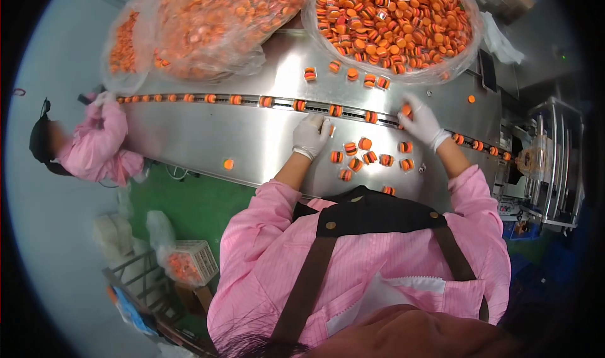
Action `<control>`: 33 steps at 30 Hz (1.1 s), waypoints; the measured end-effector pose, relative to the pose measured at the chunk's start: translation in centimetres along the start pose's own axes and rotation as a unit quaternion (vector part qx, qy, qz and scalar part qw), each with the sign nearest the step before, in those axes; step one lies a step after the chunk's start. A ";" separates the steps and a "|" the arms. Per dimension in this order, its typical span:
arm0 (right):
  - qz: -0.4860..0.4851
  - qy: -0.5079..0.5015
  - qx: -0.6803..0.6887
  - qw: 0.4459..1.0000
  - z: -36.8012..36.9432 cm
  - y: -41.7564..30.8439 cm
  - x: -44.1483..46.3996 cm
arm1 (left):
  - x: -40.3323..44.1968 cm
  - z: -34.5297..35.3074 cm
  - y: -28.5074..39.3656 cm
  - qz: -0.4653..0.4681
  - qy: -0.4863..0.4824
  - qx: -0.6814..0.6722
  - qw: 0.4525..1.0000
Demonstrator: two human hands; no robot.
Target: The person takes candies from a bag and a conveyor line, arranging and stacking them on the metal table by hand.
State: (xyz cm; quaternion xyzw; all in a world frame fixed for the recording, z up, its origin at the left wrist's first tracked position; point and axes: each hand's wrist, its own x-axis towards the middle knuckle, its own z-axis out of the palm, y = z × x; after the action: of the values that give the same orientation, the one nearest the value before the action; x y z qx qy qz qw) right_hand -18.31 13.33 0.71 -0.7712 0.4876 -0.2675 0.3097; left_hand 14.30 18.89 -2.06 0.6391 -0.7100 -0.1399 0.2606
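Observation:
Small orange burger-shaped pieces (299,105) ride in a row along a narrow conveyor track (321,107) across the steel table. My left hand (311,136), in a white glove, is just below the track, its fingers closed by a small orange piece (331,130). Over the track on the right, my right hand (421,122), also gloved, holds an orange piece (406,110) between thumb and fingers. Between and below the hands, several loose pieces (369,157) lie on the table. A few more (352,74) lie above the track.
A large open bag of orange pieces (397,27) stands at the back, with another plastic bag of them (214,27) to its left. A co-worker in pink (101,137) leans over the track's left end. A machine with metal bars (554,163) is at the right.

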 end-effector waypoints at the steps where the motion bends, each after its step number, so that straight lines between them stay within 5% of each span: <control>1: -0.051 -0.038 -0.022 0.998 1.1 0.7 -1.0 | 0.0 0.1 -0.1 0.003 -0.002 0.011 1.000; 7: -0.089 -0.163 -0.025 0.982 1.7 -1.0 -3.8 | 0.1 0.1 -0.1 0.003 -0.010 0.014 1.000; 9: -0.164 -0.107 -0.050 0.979 0.6 -1.0 -2.7 | 0.0 0.0 0.0 0.003 -0.009 0.015 1.000; 10: -0.121 -0.125 -0.027 0.984 -0.5 -1.1 -1.3 | 0.1 0.0 0.1 0.001 -0.006 0.017 1.000; 14: -0.130 0.143 -0.107 0.975 -2.1 3.1 4.6 | 0.0 0.3 -0.1 0.005 0.005 0.006 1.000; 17: -0.072 0.162 -0.090 0.980 -2.3 6.7 8.5 | 0.0 0.4 -0.2 0.003 0.008 -0.001 1.000; 20: 0.090 0.055 -0.176 0.979 -2.3 7.0 10.0 | 0.0 0.5 -0.3 -0.001 0.005 0.004 1.000; 23: 0.142 0.001 -0.249 0.958 -2.7 3.2 10.1 | -0.1 0.6 -0.5 0.007 0.011 0.007 1.000; 33: 0.197 -0.076 -0.287 0.934 -1.2 3.5 11.4 | 0.1 0.0 0.2 0.003 0.007 -0.006 1.000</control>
State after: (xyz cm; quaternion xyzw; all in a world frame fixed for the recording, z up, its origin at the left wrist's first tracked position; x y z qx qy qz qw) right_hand -16.90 1.41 0.16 -0.7339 0.6606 0.0095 0.1577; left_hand 14.08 18.83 -1.94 0.6367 -0.7089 -0.1386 0.2700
